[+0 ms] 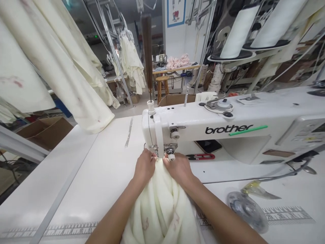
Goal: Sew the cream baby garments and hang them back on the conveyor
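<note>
A pale cream fabric (162, 196) with faint reddish marks hangs in gathered folds toward me, its far edge at the needle area of a white sewing machine (188, 118). My left hand (145, 165) pinches that edge just left of the presser foot. On the right side, my right hand (179, 166) grips the same cloth, its fingertips partly hidden behind the machine's lower knob. The needle and the stitching point are hidden behind the machine's head and my fingers.
Red thread snips (203, 157) and a phone (208, 145) lie under the machine arm. To the right are a clear round plastic case (247, 210) and a ruler strip (286, 215) on the table. Cream cloth (83, 84) hangs over the table's far left. Thread cones (238, 34) stand behind.
</note>
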Available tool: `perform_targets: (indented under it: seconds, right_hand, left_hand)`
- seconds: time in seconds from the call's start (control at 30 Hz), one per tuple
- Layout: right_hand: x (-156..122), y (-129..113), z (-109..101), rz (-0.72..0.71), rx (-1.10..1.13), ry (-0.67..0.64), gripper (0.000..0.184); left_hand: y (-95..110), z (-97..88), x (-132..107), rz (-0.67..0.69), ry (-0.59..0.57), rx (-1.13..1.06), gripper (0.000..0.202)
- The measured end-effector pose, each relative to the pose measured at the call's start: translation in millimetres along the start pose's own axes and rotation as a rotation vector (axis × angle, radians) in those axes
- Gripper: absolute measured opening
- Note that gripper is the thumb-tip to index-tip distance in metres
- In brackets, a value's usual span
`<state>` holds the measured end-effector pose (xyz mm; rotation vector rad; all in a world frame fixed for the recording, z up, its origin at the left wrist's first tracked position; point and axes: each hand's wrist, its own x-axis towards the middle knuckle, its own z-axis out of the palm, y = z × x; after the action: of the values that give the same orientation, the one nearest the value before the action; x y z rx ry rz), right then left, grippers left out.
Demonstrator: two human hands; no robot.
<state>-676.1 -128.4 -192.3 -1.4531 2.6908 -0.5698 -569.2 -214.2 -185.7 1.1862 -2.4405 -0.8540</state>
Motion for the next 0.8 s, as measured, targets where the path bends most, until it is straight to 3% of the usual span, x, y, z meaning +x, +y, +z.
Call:
perform_targets:
  seconds: [0.8]
  right_hand:
    - [4.2, -2.0, 5.6, -0.026, 0.037, 0.058, 0.017]
  left_hand:
    - [-0.8, 4.3, 5.1, 0.073, 0.095, -0.023, 0.022]
